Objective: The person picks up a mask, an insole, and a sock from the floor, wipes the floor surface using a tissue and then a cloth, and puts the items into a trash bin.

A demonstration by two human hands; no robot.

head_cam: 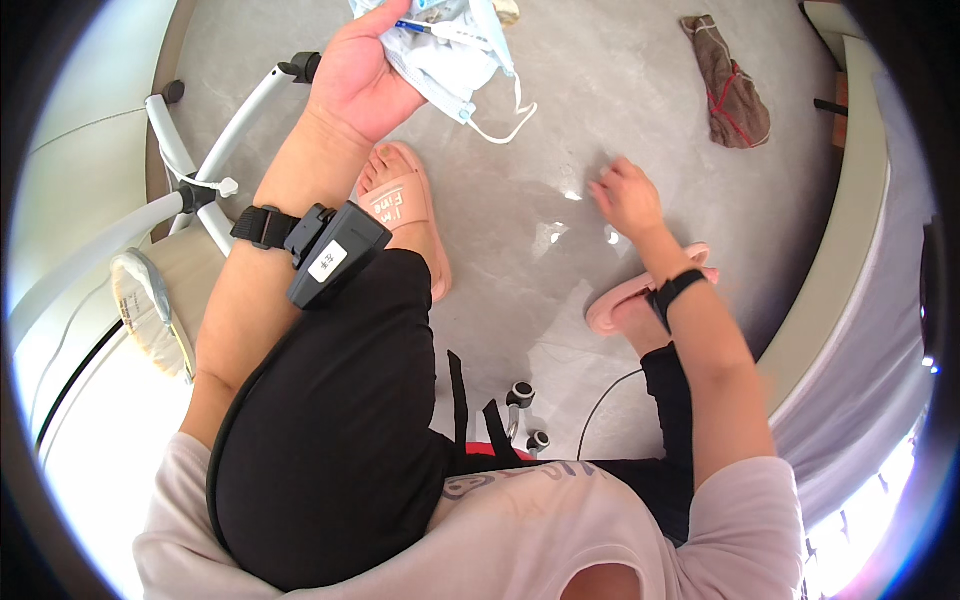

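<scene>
My left hand [360,82] is at the top of the view, palm up, holding a crumpled light-blue disposable face mask [450,75]. One white ear loop hangs down from it. On the mask lies a slim white-and-blue pen-like stick [450,32], near my thumb; bunched white material lies under it. Over the floor on the right is my right hand [628,199], blurred, with its fingers loosely bent and apart. Nothing shows in it. Beyond it a brown sock-like cloth [727,90] with red trim lies on the floor.
To the left stand a white wheeled chair base [240,112], a white plug [227,187] on a cord and a round woven fan [146,315]. Pink slides [397,199] are on my feet. A bed frame [840,262] runs along the right. Small casters [520,394] and a black cable [604,401] are below.
</scene>
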